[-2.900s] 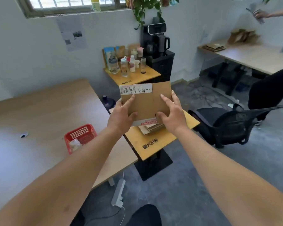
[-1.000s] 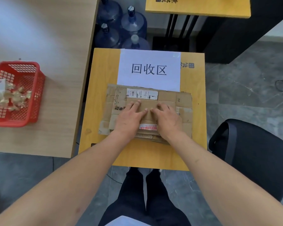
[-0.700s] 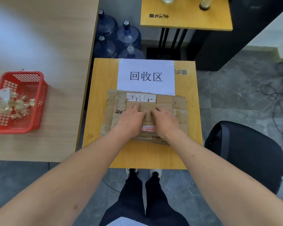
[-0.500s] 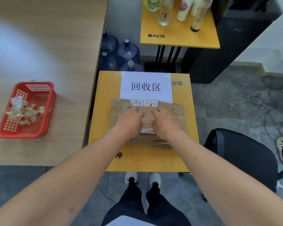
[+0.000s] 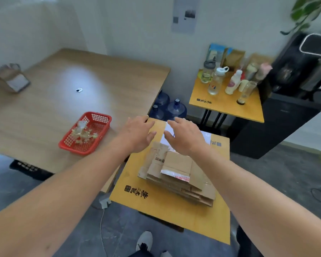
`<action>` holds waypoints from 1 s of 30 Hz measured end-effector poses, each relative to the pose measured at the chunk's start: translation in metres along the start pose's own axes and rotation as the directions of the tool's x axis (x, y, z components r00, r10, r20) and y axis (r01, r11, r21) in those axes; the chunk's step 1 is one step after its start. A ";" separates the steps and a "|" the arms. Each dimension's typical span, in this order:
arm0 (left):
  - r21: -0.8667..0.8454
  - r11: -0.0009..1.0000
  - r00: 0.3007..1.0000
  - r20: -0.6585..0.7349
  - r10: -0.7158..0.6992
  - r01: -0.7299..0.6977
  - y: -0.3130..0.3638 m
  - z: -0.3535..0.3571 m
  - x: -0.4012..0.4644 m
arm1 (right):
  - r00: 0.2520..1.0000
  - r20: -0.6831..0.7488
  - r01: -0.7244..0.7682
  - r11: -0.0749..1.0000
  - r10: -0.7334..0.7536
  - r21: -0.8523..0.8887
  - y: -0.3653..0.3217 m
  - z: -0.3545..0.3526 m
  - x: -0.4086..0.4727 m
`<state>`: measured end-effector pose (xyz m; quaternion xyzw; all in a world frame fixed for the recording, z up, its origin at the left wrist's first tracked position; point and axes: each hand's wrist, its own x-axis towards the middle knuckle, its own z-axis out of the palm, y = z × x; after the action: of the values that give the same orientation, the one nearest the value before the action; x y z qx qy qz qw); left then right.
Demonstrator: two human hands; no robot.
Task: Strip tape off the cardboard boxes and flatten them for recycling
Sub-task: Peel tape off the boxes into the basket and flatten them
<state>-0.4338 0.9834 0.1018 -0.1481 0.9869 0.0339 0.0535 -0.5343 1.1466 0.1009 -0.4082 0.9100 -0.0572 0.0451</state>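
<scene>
A stack of flattened cardboard boxes (image 5: 178, 173) lies on the small yellow table (image 5: 167, 210), partly covering a white paper sign (image 5: 205, 136). My left hand (image 5: 137, 132) and my right hand (image 5: 183, 136) hover above the far end of the stack, fingers spread, holding nothing. An unflattened cardboard box (image 5: 9, 77) sits at the far left of the large wooden table (image 5: 63, 89). A red basket (image 5: 85, 133) on that table holds crumpled strips of tape.
Blue water jugs (image 5: 167, 108) stand on the floor behind the yellow table. A second yellow table (image 5: 228, 104) at the back right carries several bottles. A black cabinet (image 5: 278, 125) with a dispenser stands at the right. A power strip (image 5: 104, 201) lies on the floor.
Both hands have lifted off the flattened stack, where they were pressing, and now hover above it. The view has swung up and left, bringing the large table into view.
</scene>
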 end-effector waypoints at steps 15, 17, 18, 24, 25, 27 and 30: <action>-0.041 0.945 0.910 -0.260 -0.323 0.324 -0.160 -0.090 -0.132 | 0.898 -0.120 0.425 0.905 -0.424 -0.020 -0.201 -0.081 0.048; -0.048 0.929 0.896 -0.253 -0.366 0.366 -0.196 -0.090 -0.147 | 0.883 -0.113 0.457 0.889 -0.456 -0.021 -0.241 -0.079 0.060; -0.050 0.923 0.890 -0.248 -0.383 0.383 -0.216 -0.089 -0.154 | 0.878 -0.110 0.467 0.884 -0.466 -0.018 -0.262 -0.077 0.066; -0.032 0.910 0.884 -0.224 -0.411 0.414 -0.354 -0.082 -0.191 | 0.869 -0.063 0.491 0.871 -0.491 -0.016 -0.398 -0.052 0.108; -0.030 0.910 0.887 -0.212 -0.410 0.414 -0.374 -0.081 -0.198 | 0.871 -0.048 0.490 0.872 -0.490 -0.011 -0.419 -0.049 0.114; -0.009 0.907 0.889 -0.196 -0.414 0.420 -0.417 -0.081 -0.208 | 0.875 -0.034 0.483 0.876 -0.482 0.019 -0.461 -0.042 0.126; -0.024 0.898 0.884 -0.164 -0.438 0.440 -0.479 -0.080 -0.217 | 0.874 -0.022 0.485 0.873 -0.485 0.045 -0.515 -0.032 0.148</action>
<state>-0.0937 0.5828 0.1817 -0.3694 0.9290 0.0018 -0.0213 -0.2569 0.6981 0.2004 -0.6217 0.7772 -0.0908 0.0347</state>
